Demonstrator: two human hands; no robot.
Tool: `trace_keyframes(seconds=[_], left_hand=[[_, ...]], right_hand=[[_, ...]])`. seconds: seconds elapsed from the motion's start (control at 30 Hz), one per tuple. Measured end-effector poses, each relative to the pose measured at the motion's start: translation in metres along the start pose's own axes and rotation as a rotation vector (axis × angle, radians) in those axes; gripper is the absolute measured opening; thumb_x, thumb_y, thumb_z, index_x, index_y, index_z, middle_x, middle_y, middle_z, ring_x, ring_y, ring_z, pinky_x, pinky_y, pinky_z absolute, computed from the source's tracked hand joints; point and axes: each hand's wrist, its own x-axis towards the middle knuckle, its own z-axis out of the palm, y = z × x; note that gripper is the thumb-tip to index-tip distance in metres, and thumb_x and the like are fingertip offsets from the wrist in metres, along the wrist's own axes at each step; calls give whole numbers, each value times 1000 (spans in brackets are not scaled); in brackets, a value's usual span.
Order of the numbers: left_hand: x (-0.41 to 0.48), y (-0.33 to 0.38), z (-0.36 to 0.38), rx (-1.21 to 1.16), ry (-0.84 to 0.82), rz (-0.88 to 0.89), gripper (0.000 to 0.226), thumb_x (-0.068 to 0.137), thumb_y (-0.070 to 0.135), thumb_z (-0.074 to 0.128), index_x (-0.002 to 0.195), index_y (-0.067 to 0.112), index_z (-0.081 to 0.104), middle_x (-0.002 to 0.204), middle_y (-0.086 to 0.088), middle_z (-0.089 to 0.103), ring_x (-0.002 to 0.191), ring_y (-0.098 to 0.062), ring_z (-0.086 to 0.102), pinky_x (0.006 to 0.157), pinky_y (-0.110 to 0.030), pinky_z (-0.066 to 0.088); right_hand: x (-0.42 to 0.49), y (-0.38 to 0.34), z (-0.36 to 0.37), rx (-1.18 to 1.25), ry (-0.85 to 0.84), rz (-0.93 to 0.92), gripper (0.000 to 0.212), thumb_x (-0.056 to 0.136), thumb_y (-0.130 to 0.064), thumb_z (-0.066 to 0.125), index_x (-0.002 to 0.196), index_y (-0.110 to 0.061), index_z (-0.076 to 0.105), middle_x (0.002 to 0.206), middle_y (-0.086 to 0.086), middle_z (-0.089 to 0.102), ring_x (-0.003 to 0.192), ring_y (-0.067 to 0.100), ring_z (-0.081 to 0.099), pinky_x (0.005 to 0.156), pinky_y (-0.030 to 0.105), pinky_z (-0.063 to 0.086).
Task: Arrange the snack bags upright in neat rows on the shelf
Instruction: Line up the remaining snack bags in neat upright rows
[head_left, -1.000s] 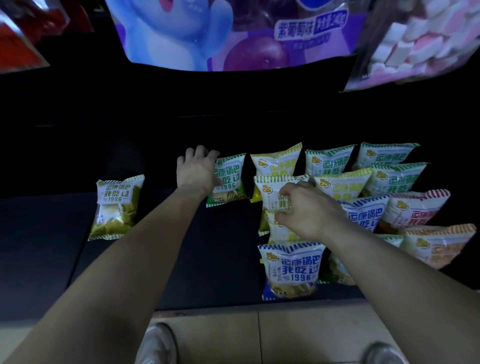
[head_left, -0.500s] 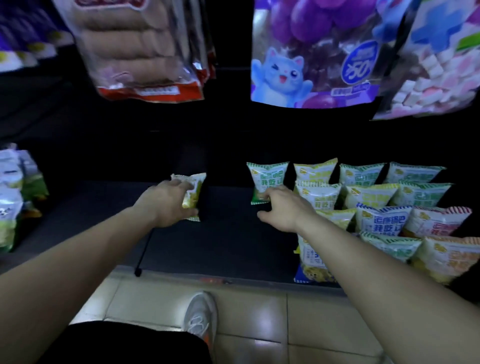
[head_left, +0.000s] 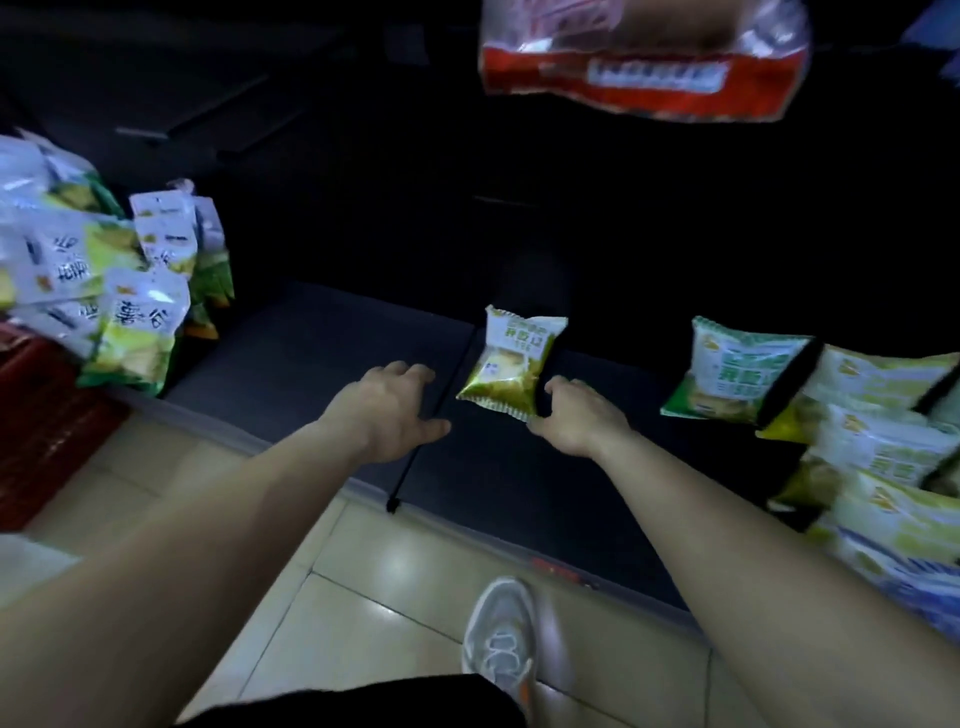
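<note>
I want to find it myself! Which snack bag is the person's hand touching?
Look at the dark bottom shelf near the floor. In its middle, between a pile of bags on the left and rows on the right, one small yellow-green bag stands alone. The right hand touches its lower corner; no other bag touches it.

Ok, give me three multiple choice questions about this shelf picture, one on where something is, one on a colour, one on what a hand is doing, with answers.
1. Where is the lone yellow-green bag?
A. between the two hands
B. on the floor
C. in the pile at far left

2. What colour is the band on the big packet hanging at the top?
A. blue
B. red
C. black

3. What is the left hand doing?
A. gripping a bag
B. open, holding nothing
C. touching the shoe

Answers: 1 A, it lies on the dark shelf with the right hand at its lower right corner. 2 B, the band is red. 3 B, its fingers are spread over bare shelf.
</note>
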Motion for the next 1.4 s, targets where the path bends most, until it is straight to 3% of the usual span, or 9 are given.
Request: trace_keyframes(seconds=[0.23,0.33,0.63,0.77,0.9,1.0,1.13,1.27,1.4], left_hand=[[30,-4,15,-73,16,22,73,87,60,58,146,26,33,142,-2,42,130,-26,40,101,-41,41],[32,-6,23,-101,-4,12,73,87,59,58,146,25,33,142,-1,42,130,-25,40,103,-42,40],[32,7,24,-104,-18,22,73,86,58,59,146,26,33,140,0,43,129,-25,41,104,-44,39],[26,18,11,-92,17,36,72,87,56,60,147,26,33,140,-1,43,129,-25,41,102,-42,40],[14,31,-7,-90,60,69,77,85,54,64,148,24,30,141,-3,42,130,-27,40,103,-45,40],[-1,49,-21,-132,87,96,90,77,59,70,149,23,28,143,-3,43,132,-26,38,105,-47,39],[-32,100,-42,-159,89,221,113,57,74,73,149,28,27,145,5,45,134,-21,39,109,-47,31],[-60,152,-51,-446,-86,382,75,48,65,84,113,36,59,97,18,70,95,-9,65,87,-30,48],[-80,196,-54,-615,-85,503,63,45,59,89,96,32,64,88,16,73,80,-2,69,76,-29,56]], right_hand=[[93,-11,41,172,82,181,71,92,-61,51,138,-8,40,133,15,54,115,34,56,75,38,45],[111,-10,54,275,112,210,72,89,-60,59,132,-5,40,129,16,57,112,35,59,71,36,42],[110,1,46,479,70,167,75,62,-47,90,121,-14,58,124,7,62,111,26,60,93,35,49],[71,13,24,320,82,75,81,62,-41,90,124,-14,46,126,9,56,114,28,56,91,36,46],[7,32,-19,223,67,-47,73,63,-40,90,116,-24,42,109,-5,60,100,18,60,83,36,50],[-53,50,-57,130,68,-129,75,62,-43,89,114,-30,37,102,-12,57,95,14,59,76,33,47],[-136,75,-100,34,86,-176,81,61,-45,89,120,-34,35,111,-7,60,100,13,59,82,34,49],[-206,98,-128,38,154,-186,83,63,-44,90,122,-40,32,111,-12,56,99,9,57,74,27,45],[-248,121,-140,125,223,-149,94,60,-42,91,135,-30,35,117,-9,61,103,12,60,84,35,51]])
